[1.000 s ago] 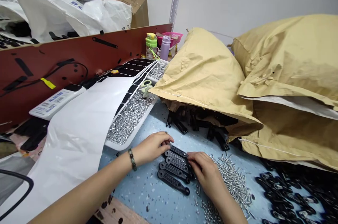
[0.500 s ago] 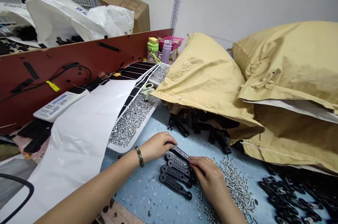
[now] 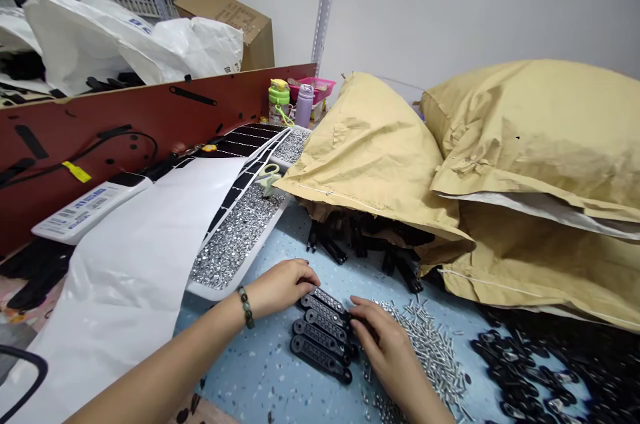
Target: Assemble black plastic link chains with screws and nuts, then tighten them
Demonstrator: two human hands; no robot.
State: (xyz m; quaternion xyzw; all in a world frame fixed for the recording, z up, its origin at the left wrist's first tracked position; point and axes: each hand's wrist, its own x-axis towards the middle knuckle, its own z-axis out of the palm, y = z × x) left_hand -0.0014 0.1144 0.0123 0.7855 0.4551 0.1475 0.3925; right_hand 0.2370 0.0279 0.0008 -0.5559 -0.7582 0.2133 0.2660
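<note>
Several black plastic arms (image 3: 320,347) with a studded lattice face lie side by side in a slanted row on the blue speckled tabletop (image 3: 245,371). My left hand (image 3: 285,285), with a beaded bracelet at the wrist, closes thumb and fingers on the left end of the farthest black plastic arm (image 3: 330,301). At the row's right ends, my right hand (image 3: 387,341) has its thumb and forefinger apart, close to the arm tips; any contact there is partly hidden. A heap of silver screws (image 3: 435,351) lies beside and beneath the right hand.
A white tray of small metal nuts (image 3: 240,234) stands left of my hands, partly under a white sheet (image 3: 165,211), with scissors (image 3: 269,177) on it. Tan sacks (image 3: 380,151) spill black parts behind. More black parts (image 3: 530,371) lie at right. A red board (image 3: 125,101) borders the left.
The whole view has shifted slightly. The farthest arm now lies closer against the row, and my right hand's fingers have come off its right end and spread a little.
</note>
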